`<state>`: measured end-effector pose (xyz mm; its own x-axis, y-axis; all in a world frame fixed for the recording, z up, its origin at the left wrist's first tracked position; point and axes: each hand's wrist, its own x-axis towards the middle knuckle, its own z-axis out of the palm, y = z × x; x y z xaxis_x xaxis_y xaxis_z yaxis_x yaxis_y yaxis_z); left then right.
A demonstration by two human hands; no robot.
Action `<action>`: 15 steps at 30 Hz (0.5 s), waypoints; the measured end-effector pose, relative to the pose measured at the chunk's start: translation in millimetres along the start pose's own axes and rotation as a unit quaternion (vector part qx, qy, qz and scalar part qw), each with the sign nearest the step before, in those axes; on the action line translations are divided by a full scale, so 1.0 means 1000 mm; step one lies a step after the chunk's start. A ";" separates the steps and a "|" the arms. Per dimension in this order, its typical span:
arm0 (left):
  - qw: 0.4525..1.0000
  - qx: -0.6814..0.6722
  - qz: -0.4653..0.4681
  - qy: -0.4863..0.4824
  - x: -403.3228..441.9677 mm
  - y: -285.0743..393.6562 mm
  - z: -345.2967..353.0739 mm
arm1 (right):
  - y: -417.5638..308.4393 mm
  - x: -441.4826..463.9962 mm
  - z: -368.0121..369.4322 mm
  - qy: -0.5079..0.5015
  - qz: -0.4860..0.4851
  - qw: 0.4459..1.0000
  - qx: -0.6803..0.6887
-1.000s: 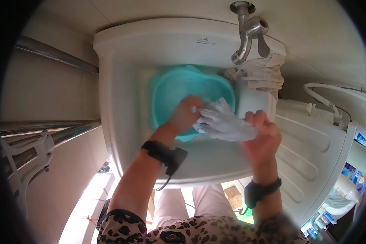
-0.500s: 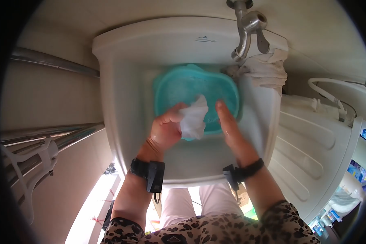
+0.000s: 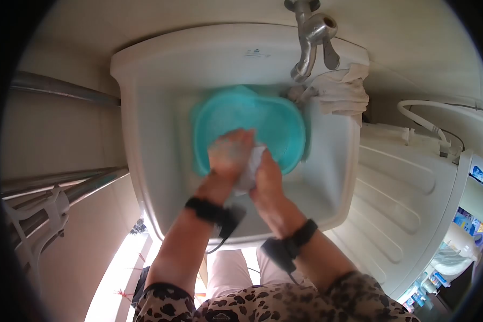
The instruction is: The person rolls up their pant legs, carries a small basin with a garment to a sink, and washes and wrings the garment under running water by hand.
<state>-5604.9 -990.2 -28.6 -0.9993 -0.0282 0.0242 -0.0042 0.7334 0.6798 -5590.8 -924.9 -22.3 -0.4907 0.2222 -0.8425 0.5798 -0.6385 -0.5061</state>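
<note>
A white cloth (image 3: 249, 170) is pressed between my two hands over the front part of a turquoise basin (image 3: 278, 115). My left hand (image 3: 229, 154) is smeared by motion and closed against the cloth's left side. On the other side, my right hand (image 3: 268, 176) has its fingers wrapped round the cloth. Much of the cloth is hidden by the hands, and a lower end of it hangs below them. The basin holds water and sits inside a white sink (image 3: 172, 129).
A metal tap (image 3: 308, 45) juts over the sink's back right. A greyish cloth (image 3: 341, 94) drapes over the right rim. To the right stands a white ridged appliance (image 3: 397, 188) with a hose (image 3: 418, 115). Metal bars (image 3: 64, 88) run along the left wall.
My hands have come together, and my right hand has closed on the white cloth that only my left hand held. The whole view has shifted slightly.
</note>
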 end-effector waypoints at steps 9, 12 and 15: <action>1.000 -0.004 -0.014 0.015 0.004 -0.010 0.016 | 0.012 0.015 -0.026 -0.021 -0.128 0.933 -0.335; 0.988 -0.077 0.057 0.118 -0.019 0.006 0.035 | 0.002 0.027 -0.037 -0.118 -0.315 0.628 -0.702; 0.993 -0.099 0.041 0.057 -0.019 0.010 0.019 | -0.006 0.013 -0.041 -0.134 -0.332 0.619 -0.699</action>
<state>-5586.6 -969.1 -36.5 -0.9853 -0.0588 0.1604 0.0954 0.5893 0.8023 -5574.1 -888.4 -37.5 -0.9042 -0.1555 -0.3979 0.0978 0.8312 -0.5473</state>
